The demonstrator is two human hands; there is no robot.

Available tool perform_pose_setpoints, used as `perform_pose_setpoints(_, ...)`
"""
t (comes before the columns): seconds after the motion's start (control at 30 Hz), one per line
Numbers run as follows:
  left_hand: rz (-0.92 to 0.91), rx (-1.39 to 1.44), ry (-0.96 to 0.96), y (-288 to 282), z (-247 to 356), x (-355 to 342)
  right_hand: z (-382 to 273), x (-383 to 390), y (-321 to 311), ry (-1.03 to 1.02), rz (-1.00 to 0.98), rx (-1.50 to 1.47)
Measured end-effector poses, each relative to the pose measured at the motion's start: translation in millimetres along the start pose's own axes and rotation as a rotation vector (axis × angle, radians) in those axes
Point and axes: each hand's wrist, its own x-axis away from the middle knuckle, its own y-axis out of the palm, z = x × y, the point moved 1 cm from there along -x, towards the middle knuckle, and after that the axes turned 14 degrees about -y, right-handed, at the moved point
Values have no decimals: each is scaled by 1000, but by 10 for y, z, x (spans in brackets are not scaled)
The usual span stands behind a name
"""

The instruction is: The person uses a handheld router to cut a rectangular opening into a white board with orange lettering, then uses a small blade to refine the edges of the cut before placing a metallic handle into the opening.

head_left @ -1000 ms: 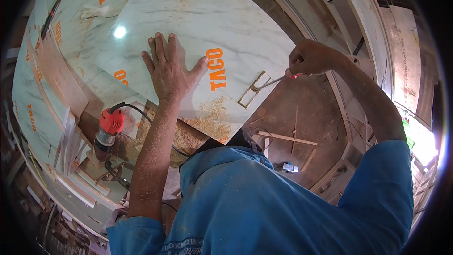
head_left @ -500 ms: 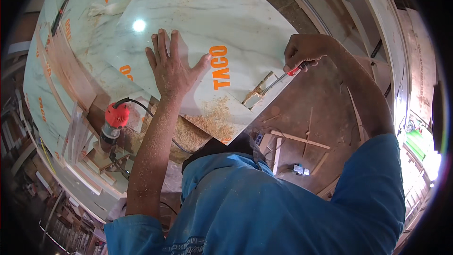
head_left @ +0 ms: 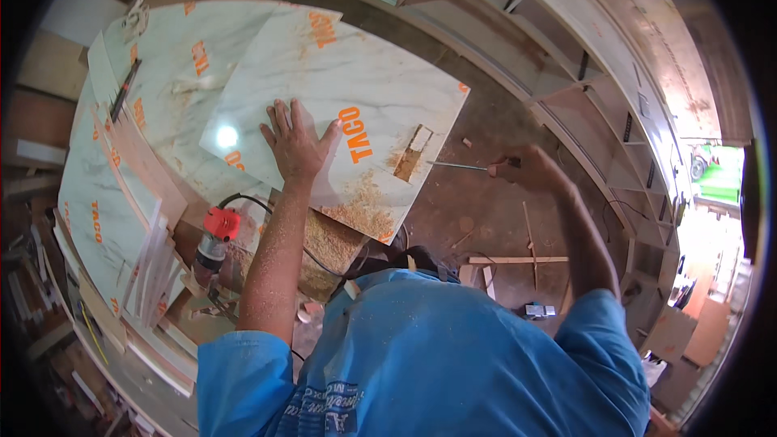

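Note:
My left hand [head_left: 298, 150] lies flat with fingers spread on a white marble-patterned panel [head_left: 388, 73] with orange lettering. My right hand [head_left: 518, 171] is out past the panel's right edge, closed round the handle of a screwdriver [head_left: 461, 166]. Its long metal shaft points left, with the tip by the panel edge, next to a narrow rectangular cut-out [head_left: 409, 163] with rough edges. My fingers hide most of the handle. Sawdust [head_left: 360, 206] is heaped on the panel's near corner and dusts my left forearm.
A red and silver trim router [head_left: 217, 235] with a black cord stands left of my left forearm. More marble-patterned panels and curved strips [head_left: 154, 162] lie at the left. Open cabinet frames [head_left: 558, 57] curve along the far right. Wooden sticks [head_left: 518, 260] lie on the floor.
The screwdriver's shaft has come out of the cut-out, and my right hand has drawn away from the panel edge. My left hand stays flat on the panel. The whole view has shifted.

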Motion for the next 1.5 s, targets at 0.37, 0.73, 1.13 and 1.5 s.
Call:
perform_pose_setpoints(0.37, -415, 266, 727, -26, 1261, 243, 1376, 2152, 2518, 579, 523, -190)
perform_pose_setpoints(0.73, -663, -165, 886, 141, 1700, -118, 1753, 4053, 4070, 1168, 693, -593)
perform_pose_setpoints(1.13, -295, 434, 227, 478, 2092, 681, 2394, 3366, 3477, 1023, 662, -595)
perform_pose_setpoints(1.5, -1213, 471, 961, -571, 2659, 2167, 2343, 2289, 2598, 712, 514, -508)
